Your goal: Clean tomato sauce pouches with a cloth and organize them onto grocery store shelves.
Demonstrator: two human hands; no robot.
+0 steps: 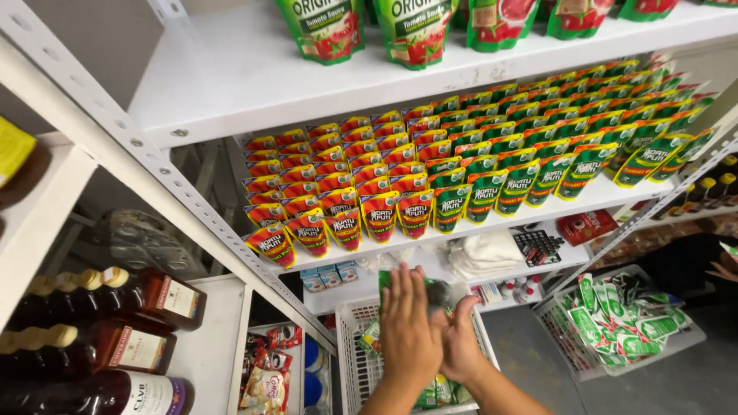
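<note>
A single head-worn camera looks steeply down and forward along a white metal shelving unit [231,84], close enough that the shelf edges fill the frame. The uprights run diagonally, so the view is tilted. The person's own forearms enter from the bottom edge, very near the lens. The floor [676,376] shows at lower right.

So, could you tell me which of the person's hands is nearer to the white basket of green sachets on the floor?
Right. The right hand lies on the side towards the basket of green sachets, while the left hand is beside it, farther away, over the white crate.
</note>
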